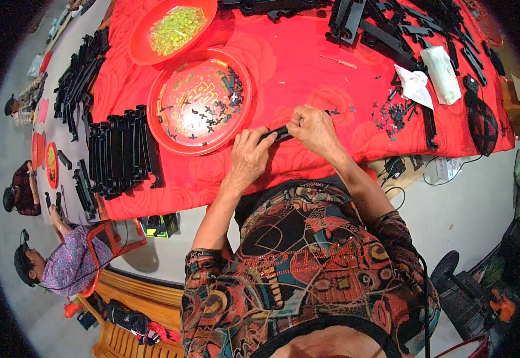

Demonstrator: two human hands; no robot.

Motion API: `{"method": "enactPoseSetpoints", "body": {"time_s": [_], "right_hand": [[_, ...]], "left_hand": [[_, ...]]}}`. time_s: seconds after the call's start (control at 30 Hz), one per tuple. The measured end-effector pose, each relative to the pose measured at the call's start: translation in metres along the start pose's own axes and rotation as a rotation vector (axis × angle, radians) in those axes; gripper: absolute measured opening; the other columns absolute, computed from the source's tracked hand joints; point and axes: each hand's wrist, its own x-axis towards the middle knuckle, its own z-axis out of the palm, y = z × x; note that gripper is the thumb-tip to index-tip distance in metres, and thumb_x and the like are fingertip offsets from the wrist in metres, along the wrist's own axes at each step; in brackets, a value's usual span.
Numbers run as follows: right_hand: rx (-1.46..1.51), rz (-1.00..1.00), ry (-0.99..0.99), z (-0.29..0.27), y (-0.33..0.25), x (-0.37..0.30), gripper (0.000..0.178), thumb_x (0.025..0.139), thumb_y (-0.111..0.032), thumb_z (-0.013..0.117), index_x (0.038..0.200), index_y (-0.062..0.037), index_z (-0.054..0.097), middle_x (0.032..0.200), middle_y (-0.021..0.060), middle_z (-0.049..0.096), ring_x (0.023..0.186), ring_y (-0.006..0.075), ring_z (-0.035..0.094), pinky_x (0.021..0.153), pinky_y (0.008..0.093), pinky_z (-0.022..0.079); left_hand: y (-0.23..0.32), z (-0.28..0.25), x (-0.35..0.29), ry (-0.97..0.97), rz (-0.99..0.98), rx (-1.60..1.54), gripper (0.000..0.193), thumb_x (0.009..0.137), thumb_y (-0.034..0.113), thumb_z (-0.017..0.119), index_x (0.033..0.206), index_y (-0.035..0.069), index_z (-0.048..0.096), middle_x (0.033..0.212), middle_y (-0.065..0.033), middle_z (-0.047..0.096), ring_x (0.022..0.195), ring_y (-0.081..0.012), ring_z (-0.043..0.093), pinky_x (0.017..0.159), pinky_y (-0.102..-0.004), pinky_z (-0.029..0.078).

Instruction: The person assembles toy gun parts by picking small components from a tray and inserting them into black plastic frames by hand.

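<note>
A short black plastic bar (281, 132) spans the gap between my two hands, just above the red cloth near the table's front edge. My left hand (249, 156) is closed round its left end. At the other end, the fingers of my right hand (315, 130) pinch together on the bar; what else they may hold is hidden. Left of my hands lies a round red-rimmed tray (163, 136) with small black cross-shaped pieces (231, 89) scattered in it. More small black pieces (394, 117) are heaped on the cloth to my right.
A red bowl (137, 49) of yellow-green bits stands behind the tray. Black bars (122, 152) are stacked at left, and more black parts (385, 39) lie at back right. A screwdriver (339, 61), white tissue (414, 85) and black mesh fan (482, 122) are rightward. People sit at left.
</note>
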Motion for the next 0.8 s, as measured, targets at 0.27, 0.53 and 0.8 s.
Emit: {"method": "enactPoseSetpoints", "body": {"time_s": [0.27, 0.53, 0.8], "right_hand": [[-0.048, -0.006, 0.031, -0.001, -0.005, -0.005, 0.017, 0.07, -0.012, 0.066, 0.069, -0.0013, 0.053, 0.064, 0.0125, 0.052, 0.061, 0.0304, 0.054, 0.055, 0.0405, 0.043], [-0.166, -0.025, 0.011, 0.004, -0.004, -0.003, 0.02, 0.07, -0.014, 0.065, 0.071, 0.0003, 0.051, 0.067, 0.0156, 0.054, 0.066, 0.0339, 0.056, 0.057, 0.0443, 0.043], [-0.164, 0.014, 0.017, 0.004, -0.009, -0.005, 0.021, 0.07, -0.014, 0.065, 0.071, -0.0001, 0.049, 0.068, 0.0159, 0.053, 0.064, 0.0341, 0.055, 0.057, 0.0438, 0.043]], "left_hand": [[0.005, -0.006, 0.008, -0.031, -0.045, -0.014, 0.029, 0.07, 0.001, 0.057, 0.098, 0.007, 0.064, 0.1, -0.007, 0.056, 0.09, -0.0249, 0.051, 0.071, -0.036, 0.04], [0.003, -0.008, 0.007, -0.1, -0.033, -0.01, 0.03, 0.068, 0.003, 0.058, 0.098, 0.006, 0.063, 0.101, -0.0077, 0.056, 0.091, -0.0255, 0.05, 0.071, -0.0371, 0.039], [0.002, -0.009, 0.009, -0.105, -0.037, -0.052, 0.03, 0.067, 0.001, 0.058, 0.096, 0.006, 0.064, 0.101, -0.0079, 0.056, 0.091, -0.0253, 0.05, 0.071, -0.0365, 0.039]]}}
